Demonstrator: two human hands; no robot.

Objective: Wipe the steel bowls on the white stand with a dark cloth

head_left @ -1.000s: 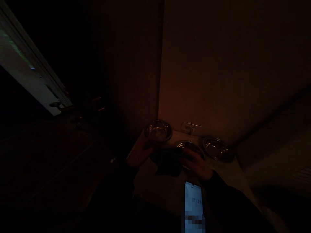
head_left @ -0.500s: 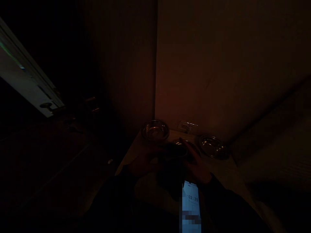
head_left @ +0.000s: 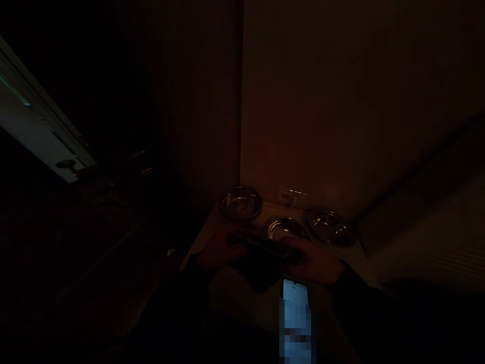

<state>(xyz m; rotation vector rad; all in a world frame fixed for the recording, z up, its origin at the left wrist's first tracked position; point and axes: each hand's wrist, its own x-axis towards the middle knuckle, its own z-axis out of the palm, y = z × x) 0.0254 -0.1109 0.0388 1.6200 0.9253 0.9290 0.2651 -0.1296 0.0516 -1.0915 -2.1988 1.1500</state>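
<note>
Very dim; dark cloth-like item (head_left: 259,268) hangs between left hand (head_left: 222,247) and right hand (head_left: 312,260), upper edge grasped at each end by the fingers, bulk below them; exact finger placement too dark to tell. Item is above counter (head_left: 235,298), near side of middle metal bowl (head_left: 286,228), lit phone (head_left: 296,318) just beside, nearer the wearer

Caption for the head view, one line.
Two hands hold a dark cloth beside metal bowls and a lit phone.
</note>
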